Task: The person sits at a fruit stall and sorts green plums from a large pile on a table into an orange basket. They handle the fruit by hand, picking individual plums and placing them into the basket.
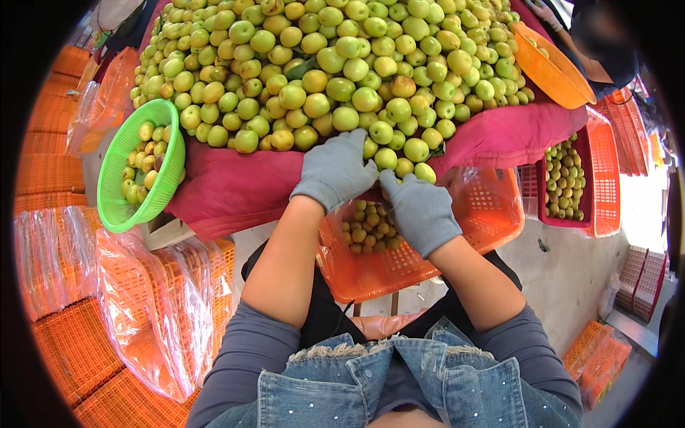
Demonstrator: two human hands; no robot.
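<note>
Both my hands wear grey gloves and work at the near edge of a big heap of round green-yellow fruits, which look like jujubes (342,46). My left hand (335,170) lies against the heap, thumb apart from its stretched fingers, beside a few green fruits. Close to its right is my right hand (422,214), fingers reaching forward to the lowest fruits at the edge, apart and with nothing visible in them. Below the hands, an orange basket (492,207) lined with clear plastic rests by my lap and holds smaller brownish-green fruits (371,228).
Dark pink cloth (228,182) covers the table edge. A green basket (107,178) with fruits stands left, an orange basin (549,64) far right. Right of my lap, a red crate (589,189) holds fruits. Stacked orange crates (64,342) fill the left. Another person (599,43) stands far right.
</note>
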